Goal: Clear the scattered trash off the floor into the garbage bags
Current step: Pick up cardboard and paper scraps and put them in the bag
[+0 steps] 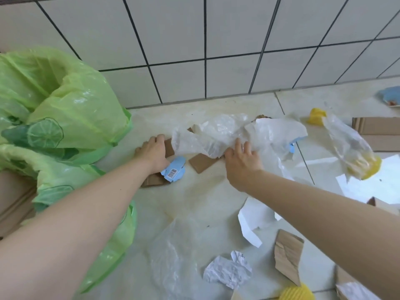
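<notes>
Two green garbage bags stand open at the left: the upper bag [71, 105] and the lower bag [65, 182]. My left hand [154, 151] presses down on a brown cardboard piece [169, 147] next to them; whether the fingers grip it I cannot tell. A torn blue label scrap [174, 173] lies just below that hand. My right hand [242, 158] is closed on the edge of a crumpled clear plastic sheet [227, 133] that spreads along the floor near the wall. Another cardboard strip [202, 162] lies between the two hands.
A tiled wall [216, 40] runs behind. To the right lie a clear bag with yellow pieces [355, 156], flat cardboard [378, 133] and white paper [378, 182]. Near me are torn white paper [253, 219], crumpled paper [227, 271], a cardboard scrap [287, 256] and thin plastic film [173, 256].
</notes>
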Tool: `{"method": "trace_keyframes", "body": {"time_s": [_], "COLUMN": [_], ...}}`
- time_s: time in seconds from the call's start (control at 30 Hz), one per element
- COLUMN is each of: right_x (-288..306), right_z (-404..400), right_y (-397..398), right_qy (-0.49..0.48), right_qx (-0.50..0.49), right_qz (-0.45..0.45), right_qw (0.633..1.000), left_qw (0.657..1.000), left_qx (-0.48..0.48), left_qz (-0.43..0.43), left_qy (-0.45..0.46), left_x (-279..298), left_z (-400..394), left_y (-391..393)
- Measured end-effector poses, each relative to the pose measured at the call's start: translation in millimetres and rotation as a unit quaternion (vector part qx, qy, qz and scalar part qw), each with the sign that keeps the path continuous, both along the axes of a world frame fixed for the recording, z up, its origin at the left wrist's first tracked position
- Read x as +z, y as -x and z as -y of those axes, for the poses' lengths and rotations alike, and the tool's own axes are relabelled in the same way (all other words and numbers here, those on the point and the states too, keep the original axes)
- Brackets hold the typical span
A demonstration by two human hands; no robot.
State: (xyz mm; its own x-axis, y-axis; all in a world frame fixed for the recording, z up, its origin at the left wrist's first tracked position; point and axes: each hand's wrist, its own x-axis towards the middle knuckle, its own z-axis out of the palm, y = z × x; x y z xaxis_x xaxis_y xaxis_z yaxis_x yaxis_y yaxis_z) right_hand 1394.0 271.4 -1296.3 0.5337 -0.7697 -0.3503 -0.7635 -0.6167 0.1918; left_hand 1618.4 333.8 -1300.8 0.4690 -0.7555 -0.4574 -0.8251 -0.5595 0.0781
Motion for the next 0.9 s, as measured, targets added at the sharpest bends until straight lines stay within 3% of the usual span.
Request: {"method": "trace_keyframes", "body": {"time_s": [0.13,0.33,0.4,0.5,0.57,0.83,0.9], "right_x": [3,8,15,10,5,5,-1], "right_z": [-15,-51,-56,-55,-50,-36,-34], "right_y": [7,-1,-10,-17,-16,-1,7], "right_qy": [0.027,0.044,0.062,-0.033,-0.064,0.019,-0.004], "right_qx": [0.066,0.218,0.215,0.083,0.046,0.225,0.266], "right_qz": [0.019,0.016,0.016,0.019,0.005,-0.005,-0.022], "right_qw": [0.997,0.975,0.974,0.996,0.997,0.974,0.964], "left_qw": [0.999,1.000,0.999,0.997,0.992,0.965,0.959], "left_qx": [-0.034,0.021,0.038,0.060,0.096,0.184,0.193], "left_qz": [0.038,-0.019,-0.019,-0.034,-0.057,-0.131,-0.151], "left_qy": [-0.017,-0.006,0.004,0.028,0.065,0.137,0.146], "left_x": [-2,-2,-4,-7,-5,17,17], "left_z": [-15,-42,-49,-60,-67,-97,-107], "left_y": [18,41,45,47,49,72,79]}}
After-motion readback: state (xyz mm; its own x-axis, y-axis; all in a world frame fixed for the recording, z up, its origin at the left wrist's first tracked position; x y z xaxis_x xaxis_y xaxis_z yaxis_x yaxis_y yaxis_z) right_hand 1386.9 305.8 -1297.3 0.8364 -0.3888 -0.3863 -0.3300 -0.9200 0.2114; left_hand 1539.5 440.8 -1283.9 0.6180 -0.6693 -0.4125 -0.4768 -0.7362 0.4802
